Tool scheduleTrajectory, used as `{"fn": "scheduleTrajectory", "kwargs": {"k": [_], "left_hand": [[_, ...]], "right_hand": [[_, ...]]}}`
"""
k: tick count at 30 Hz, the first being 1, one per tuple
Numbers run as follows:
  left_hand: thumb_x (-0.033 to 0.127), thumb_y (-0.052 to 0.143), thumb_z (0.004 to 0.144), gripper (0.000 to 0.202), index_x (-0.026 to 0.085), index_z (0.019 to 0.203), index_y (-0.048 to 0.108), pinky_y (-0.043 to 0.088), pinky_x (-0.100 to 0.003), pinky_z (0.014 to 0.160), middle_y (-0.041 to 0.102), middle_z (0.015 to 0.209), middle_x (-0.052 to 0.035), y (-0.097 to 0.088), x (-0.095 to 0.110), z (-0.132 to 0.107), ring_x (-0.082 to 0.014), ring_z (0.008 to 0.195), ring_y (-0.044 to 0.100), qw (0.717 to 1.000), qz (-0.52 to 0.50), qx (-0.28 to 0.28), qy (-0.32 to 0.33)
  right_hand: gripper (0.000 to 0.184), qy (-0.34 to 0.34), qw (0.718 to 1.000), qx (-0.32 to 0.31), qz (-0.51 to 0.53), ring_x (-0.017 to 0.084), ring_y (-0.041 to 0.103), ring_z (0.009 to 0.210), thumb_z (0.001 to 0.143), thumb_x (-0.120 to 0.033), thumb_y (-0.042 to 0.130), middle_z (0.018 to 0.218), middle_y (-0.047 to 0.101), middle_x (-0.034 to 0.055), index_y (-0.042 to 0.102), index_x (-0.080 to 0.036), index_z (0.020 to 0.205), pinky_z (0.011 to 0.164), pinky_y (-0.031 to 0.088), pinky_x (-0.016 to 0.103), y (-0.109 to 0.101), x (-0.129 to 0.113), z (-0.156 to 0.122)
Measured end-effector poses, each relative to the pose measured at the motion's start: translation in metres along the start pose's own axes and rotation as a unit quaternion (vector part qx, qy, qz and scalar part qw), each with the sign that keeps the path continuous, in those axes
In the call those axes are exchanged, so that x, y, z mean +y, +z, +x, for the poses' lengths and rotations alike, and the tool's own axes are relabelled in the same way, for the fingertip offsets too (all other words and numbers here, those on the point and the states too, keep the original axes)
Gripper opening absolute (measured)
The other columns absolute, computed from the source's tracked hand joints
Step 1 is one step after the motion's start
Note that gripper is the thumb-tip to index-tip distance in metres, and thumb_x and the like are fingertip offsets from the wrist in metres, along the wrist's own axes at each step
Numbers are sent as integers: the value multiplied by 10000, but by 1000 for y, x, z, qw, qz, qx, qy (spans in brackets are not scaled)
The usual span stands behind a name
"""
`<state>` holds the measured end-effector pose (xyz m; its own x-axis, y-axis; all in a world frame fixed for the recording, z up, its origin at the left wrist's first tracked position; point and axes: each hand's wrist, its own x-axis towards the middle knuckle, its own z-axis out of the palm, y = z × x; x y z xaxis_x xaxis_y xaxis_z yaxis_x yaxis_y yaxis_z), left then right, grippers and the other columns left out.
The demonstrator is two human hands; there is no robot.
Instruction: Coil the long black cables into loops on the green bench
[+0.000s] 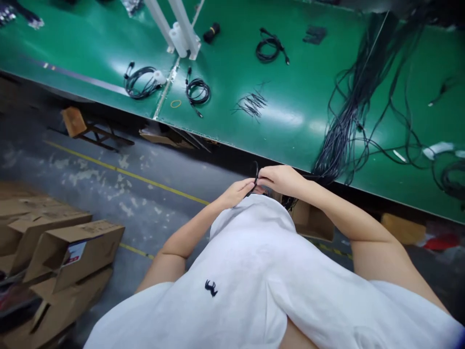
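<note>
My left hand (237,192) and my right hand (280,179) meet close to my chest, just below the edge of the green table (298,121). Both pinch a thin black cable (255,174) that loops up between the fingertips. The cable trails down to the right behind my right hand; its far end is hidden. A large bundle of loose black cables (348,121) hangs over the table edge just beyond my right hand. My white shirt covers the lower view.
On the table lie a pile of black twist ties (251,104), coiled cables (198,91) (140,82) (269,48), a yellow rubber band (176,103) and a white post (179,29). Cardboard boxes (65,252) stand on the floor at left, a wooden stool (78,123) under the table.
</note>
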<state>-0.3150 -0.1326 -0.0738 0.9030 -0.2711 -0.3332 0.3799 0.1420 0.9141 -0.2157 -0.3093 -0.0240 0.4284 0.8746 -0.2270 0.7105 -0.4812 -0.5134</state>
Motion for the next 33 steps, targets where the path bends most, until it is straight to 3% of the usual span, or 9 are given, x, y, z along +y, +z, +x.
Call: {"fn": "scheduleTrajectory", "kwargs": {"k": [3,6,10,17,20,23,26,29,33], "left_hand": [[516,579,881,427,112,990,659,446,-203,561,534,641,19,2,6,0,-72,536,478,998,-46,-24,-24],[514,618,856,434,104,990,658,222,-152,373,357,551,78,-4,12,2,-28,402,249,987,-115,-48,-102],[478,662,830,413,86,960,675,181,-140,345,337,502,83,-9,20,3,-17,375,184,972,-159,-86,-148],[349,622,889,260,94,908,671,175,-101,327,275,499,98,-2,30,9,-3,354,143,962,-202,-61,-176],[349,532,943,294,113,808,643,145,-101,309,176,477,110,-2,37,7,-12,342,79,956,-215,-39,-196],[425,395,995,420,157,739,593,94,-117,284,73,483,105,-17,56,-2,-30,326,28,962,-231,65,-130],[494,334,1000,423,210,896,630,90,-141,269,116,484,92,-42,80,-13,-49,314,76,950,-240,193,44],[470,347,1002,379,238,1097,631,158,-135,282,288,501,87,-55,91,-13,-42,319,183,945,-225,218,98],[384,525,944,313,143,1100,651,376,-115,415,567,639,17,-37,68,9,-37,457,491,977,-158,133,-56]], "right_hand": [[164,2,998,25,51,162,591,749,900,-318,549,856,695,31,654,-200,859,607,313,254,-9,20,3],[208,-24,993,45,111,163,593,796,913,-323,509,904,698,32,675,-199,907,668,346,253,-9,36,0],[267,-35,981,101,161,160,591,831,927,-343,474,913,696,27,697,-196,912,714,352,252,-5,43,1],[283,-72,968,117,209,136,574,767,913,-383,509,853,694,6,719,-195,894,700,345,243,-3,35,7],[323,-56,963,133,229,154,589,817,917,-428,503,887,698,14,724,-194,930,745,378,258,3,62,9],[357,50,962,191,188,186,594,931,954,-386,427,1005,696,56,715,-180,997,812,402,291,25,118,-4],[356,219,955,191,48,210,597,936,959,-260,374,1024,687,117,709,-148,1000,787,408,315,56,157,-33],[298,165,984,59,-33,182,601,802,939,-225,423,890,693,100,715,-174,911,668,383,276,80,134,-59],[319,-95,993,50,-39,139,555,672,984,-311,398,778,660,60,682,-185,913,574,299,256,68,43,-63]]}}
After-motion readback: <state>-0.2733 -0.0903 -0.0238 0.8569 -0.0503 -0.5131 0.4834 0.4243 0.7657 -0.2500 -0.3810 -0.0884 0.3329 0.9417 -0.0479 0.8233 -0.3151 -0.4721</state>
